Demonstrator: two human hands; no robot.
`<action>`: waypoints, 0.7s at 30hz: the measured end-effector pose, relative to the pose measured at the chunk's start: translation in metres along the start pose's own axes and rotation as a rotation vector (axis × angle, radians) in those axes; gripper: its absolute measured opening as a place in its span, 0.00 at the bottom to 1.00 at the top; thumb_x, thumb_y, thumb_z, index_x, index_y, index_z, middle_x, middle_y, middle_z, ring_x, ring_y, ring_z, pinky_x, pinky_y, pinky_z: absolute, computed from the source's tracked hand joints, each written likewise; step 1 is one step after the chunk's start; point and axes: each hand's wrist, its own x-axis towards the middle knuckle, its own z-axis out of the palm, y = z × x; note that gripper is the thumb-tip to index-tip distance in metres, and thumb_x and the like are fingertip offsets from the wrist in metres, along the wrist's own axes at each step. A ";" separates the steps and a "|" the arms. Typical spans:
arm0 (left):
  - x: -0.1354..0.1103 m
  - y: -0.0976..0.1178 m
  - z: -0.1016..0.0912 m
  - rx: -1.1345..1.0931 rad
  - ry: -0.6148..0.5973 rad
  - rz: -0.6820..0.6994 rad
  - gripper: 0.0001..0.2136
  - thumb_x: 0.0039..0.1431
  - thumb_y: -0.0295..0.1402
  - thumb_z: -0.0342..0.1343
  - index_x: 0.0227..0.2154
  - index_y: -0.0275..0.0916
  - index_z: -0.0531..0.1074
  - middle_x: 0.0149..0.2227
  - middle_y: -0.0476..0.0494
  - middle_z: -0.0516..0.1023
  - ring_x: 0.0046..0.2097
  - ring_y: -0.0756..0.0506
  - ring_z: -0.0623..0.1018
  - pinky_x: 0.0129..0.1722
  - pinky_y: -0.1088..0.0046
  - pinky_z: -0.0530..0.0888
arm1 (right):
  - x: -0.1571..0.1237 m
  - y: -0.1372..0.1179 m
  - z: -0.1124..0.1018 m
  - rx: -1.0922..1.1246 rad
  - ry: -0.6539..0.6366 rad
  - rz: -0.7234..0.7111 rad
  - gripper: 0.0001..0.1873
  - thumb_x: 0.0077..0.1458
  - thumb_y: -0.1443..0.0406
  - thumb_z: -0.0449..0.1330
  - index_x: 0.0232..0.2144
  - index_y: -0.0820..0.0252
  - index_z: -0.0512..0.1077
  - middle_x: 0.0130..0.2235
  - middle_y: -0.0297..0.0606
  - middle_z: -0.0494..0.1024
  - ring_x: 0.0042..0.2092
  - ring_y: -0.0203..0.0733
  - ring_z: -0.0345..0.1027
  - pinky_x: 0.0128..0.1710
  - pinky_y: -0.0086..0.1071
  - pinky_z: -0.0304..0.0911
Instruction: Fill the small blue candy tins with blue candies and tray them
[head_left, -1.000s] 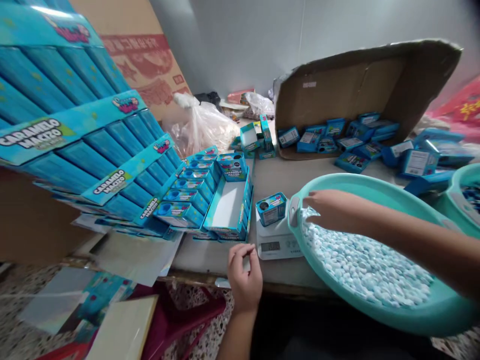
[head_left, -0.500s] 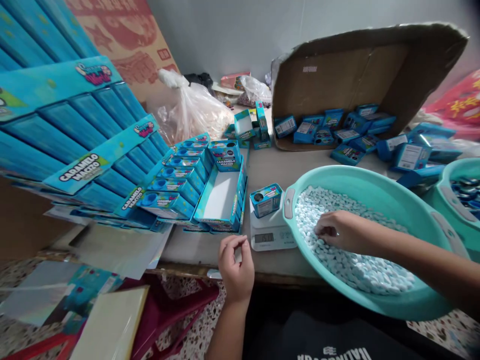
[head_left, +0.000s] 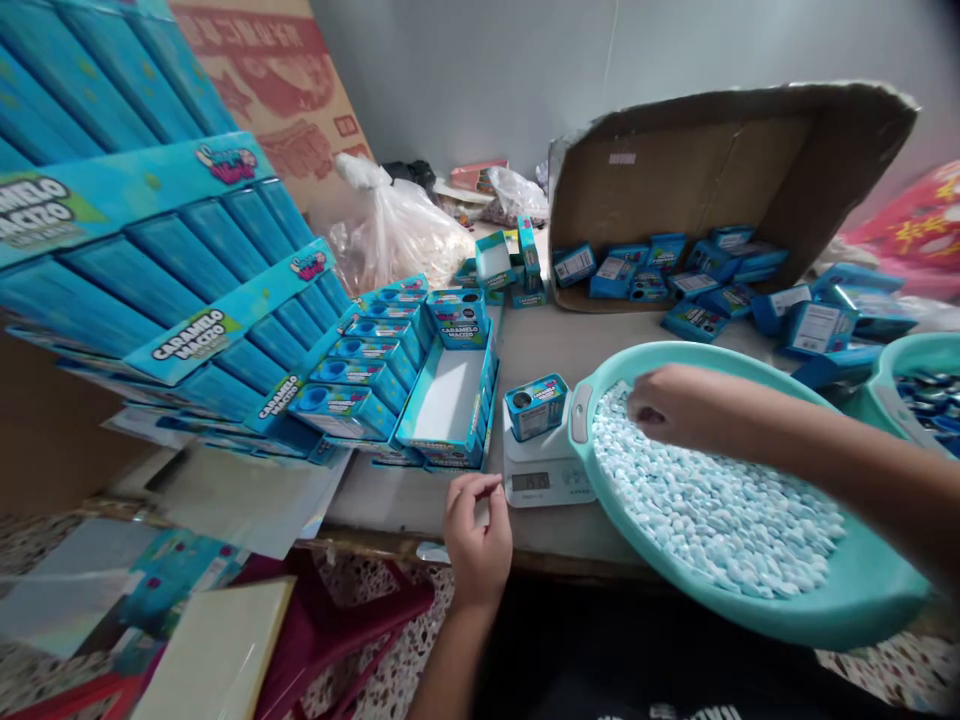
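My right hand (head_left: 679, 405) is closed just above the pale blue-white candies (head_left: 739, 510) in a turquoise tub (head_left: 757, 610). Its curled fingers hide whatever they hold. To the left of the tub, a small blue candy box (head_left: 537, 406) stands on a white digital scale (head_left: 551, 488) with a lit display. My left hand (head_left: 480, 530) hovers at the table's front edge, close to the scale's lower left corner. Its fingers curl toward the thumb, and nothing shows between them.
An open display tray (head_left: 444, 395) lies left of the scale, beside a tray of upright boxes (head_left: 345, 400). Filled display trays (head_left: 202, 270) are stacked at the left. Behind the tub, a cardboard carton (head_left: 697, 160) on its side holds several blue boxes. Another tub (head_left: 892, 400) stands at right.
My right hand has risen from among the candies to just above them, staying closed. My left hand has kept its pose near the scale. The view has shifted slightly.
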 end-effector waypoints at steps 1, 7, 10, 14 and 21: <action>0.000 0.000 0.000 0.002 0.001 0.007 0.04 0.64 0.28 0.55 0.37 0.39 0.76 0.38 0.45 0.75 0.41 0.48 0.76 0.42 0.72 0.75 | 0.008 -0.005 -0.015 -0.032 -0.014 -0.037 0.11 0.45 0.74 0.55 0.16 0.60 0.58 0.19 0.30 0.59 0.23 0.32 0.45 0.27 0.34 0.43; 0.001 0.002 -0.001 0.008 0.028 0.055 0.04 0.63 0.27 0.55 0.35 0.39 0.75 0.36 0.45 0.75 0.39 0.48 0.77 0.43 0.72 0.75 | 0.065 -0.047 -0.057 0.028 0.087 -0.312 0.07 0.47 0.73 0.56 0.20 0.62 0.70 0.22 0.31 0.68 0.25 0.32 0.49 0.29 0.32 0.45; 0.002 0.003 0.000 0.001 0.052 0.050 0.05 0.63 0.26 0.55 0.34 0.39 0.76 0.35 0.45 0.75 0.39 0.48 0.77 0.43 0.71 0.75 | 0.087 -0.062 -0.046 0.044 0.103 -0.424 0.09 0.49 0.74 0.56 0.22 0.62 0.73 0.24 0.34 0.71 0.27 0.33 0.53 0.31 0.32 0.48; 0.000 0.004 0.003 -0.037 0.054 0.018 0.07 0.62 0.26 0.54 0.33 0.39 0.77 0.34 0.45 0.76 0.38 0.48 0.78 0.40 0.72 0.76 | 0.098 -0.064 -0.026 0.071 0.061 -0.534 0.10 0.51 0.73 0.55 0.26 0.62 0.77 0.30 0.37 0.76 0.33 0.37 0.62 0.35 0.31 0.53; 0.001 0.008 0.005 -0.064 0.040 -0.040 0.08 0.59 0.24 0.52 0.31 0.38 0.76 0.34 0.44 0.76 0.37 0.47 0.78 0.38 0.70 0.76 | 0.101 -0.054 -0.016 0.153 0.028 -0.410 0.07 0.51 0.68 0.57 0.26 0.61 0.76 0.31 0.40 0.77 0.33 0.40 0.66 0.35 0.33 0.55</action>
